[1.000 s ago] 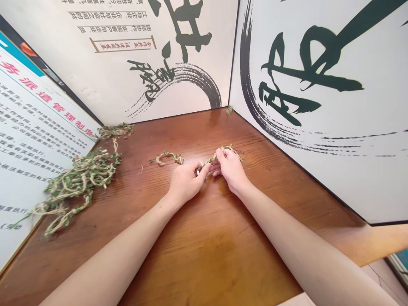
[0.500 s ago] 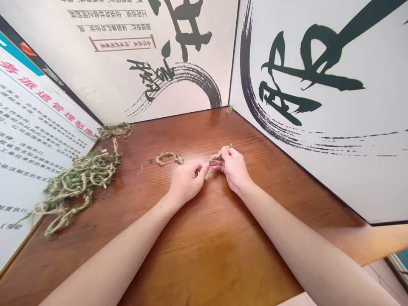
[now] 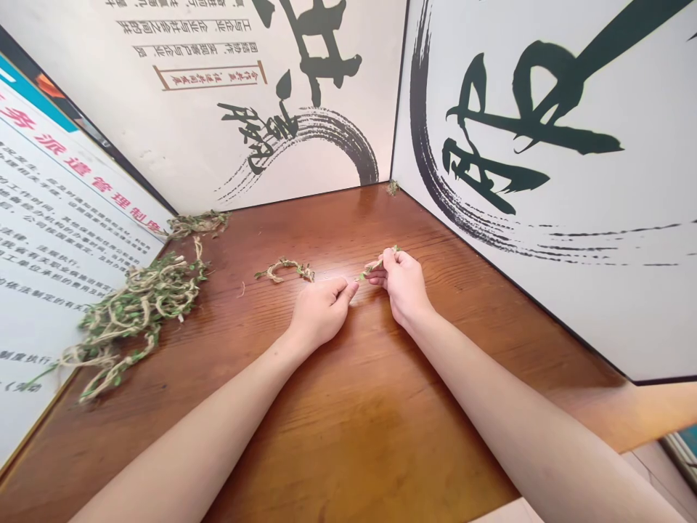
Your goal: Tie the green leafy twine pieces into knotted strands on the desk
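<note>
A length of twine with small green leaves (image 3: 372,270) runs between the fingers of my right hand (image 3: 406,285), which is closed on it in a pinch. My left hand (image 3: 322,309) is closed, thumb against the curled fingers, close beside the near end of that length. To its left, a curved stretch of leafy twine (image 3: 286,270) lies on the table and reaches up to the back of this hand. Whether both stretches are one strand passing through the left fist is hidden by the fingers.
A tangled heap of leafy twine (image 3: 144,305) lies on the left of the wooden table (image 3: 337,436), with a smaller clump (image 3: 199,224) behind it. A little tuft (image 3: 393,188) sits in the far corner. Printed panels (image 3: 544,181) wall the table's back and sides.
My right hand has shifted slightly right, away from the left, and its fingers have moved along the twine. The left hand stays nearly in place.
</note>
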Action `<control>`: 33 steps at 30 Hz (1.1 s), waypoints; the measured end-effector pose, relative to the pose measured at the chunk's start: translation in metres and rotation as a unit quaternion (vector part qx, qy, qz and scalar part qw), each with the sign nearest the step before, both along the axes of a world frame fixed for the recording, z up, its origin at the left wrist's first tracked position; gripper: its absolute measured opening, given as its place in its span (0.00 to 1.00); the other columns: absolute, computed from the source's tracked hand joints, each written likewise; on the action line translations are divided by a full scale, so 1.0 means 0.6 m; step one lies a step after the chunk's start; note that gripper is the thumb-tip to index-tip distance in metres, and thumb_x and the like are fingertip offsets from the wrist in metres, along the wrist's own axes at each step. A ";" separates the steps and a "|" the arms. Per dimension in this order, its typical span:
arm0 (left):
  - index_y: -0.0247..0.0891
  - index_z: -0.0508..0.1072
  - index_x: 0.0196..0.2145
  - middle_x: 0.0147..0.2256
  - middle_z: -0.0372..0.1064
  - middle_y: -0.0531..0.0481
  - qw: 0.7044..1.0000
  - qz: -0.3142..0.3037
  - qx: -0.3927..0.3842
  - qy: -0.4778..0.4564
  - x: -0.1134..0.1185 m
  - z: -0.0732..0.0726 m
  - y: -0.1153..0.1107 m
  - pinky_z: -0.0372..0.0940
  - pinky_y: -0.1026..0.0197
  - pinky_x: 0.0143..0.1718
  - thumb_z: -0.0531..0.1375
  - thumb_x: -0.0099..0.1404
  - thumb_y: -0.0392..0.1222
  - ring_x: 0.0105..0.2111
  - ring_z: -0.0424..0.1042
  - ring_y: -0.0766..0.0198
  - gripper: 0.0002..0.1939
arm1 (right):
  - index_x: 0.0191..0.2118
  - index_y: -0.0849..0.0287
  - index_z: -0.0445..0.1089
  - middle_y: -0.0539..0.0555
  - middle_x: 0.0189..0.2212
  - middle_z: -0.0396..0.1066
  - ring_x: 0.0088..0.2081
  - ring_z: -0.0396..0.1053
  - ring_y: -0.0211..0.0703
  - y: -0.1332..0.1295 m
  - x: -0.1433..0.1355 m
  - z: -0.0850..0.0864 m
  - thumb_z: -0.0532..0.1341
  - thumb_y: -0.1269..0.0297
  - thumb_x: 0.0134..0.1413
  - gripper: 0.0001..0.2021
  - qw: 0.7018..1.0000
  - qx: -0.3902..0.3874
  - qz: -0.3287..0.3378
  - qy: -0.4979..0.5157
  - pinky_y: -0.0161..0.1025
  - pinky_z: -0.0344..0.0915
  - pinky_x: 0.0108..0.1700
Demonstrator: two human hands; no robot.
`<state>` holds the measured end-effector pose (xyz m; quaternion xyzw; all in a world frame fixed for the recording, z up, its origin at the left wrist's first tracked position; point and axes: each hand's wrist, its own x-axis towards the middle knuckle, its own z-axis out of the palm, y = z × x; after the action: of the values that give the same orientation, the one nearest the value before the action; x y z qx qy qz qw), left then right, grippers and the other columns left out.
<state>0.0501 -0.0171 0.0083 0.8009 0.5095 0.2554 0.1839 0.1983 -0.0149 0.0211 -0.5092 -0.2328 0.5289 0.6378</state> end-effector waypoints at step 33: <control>0.39 0.74 0.54 0.41 0.77 0.49 0.989 0.012 0.144 -0.009 0.000 -0.018 -0.006 0.67 0.60 0.40 0.58 0.70 0.47 0.37 0.76 0.61 0.18 | 0.27 0.64 0.72 0.50 0.26 0.69 0.27 0.67 0.33 -0.013 -0.018 -0.030 0.68 0.60 0.49 0.11 0.992 0.097 0.086 0.000 0.32 0.70 0.33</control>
<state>0.0500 -0.0209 -0.0027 0.8106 0.4750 0.3357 0.0683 0.1873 -0.0228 0.0031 -0.4233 -0.3260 0.5568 0.6360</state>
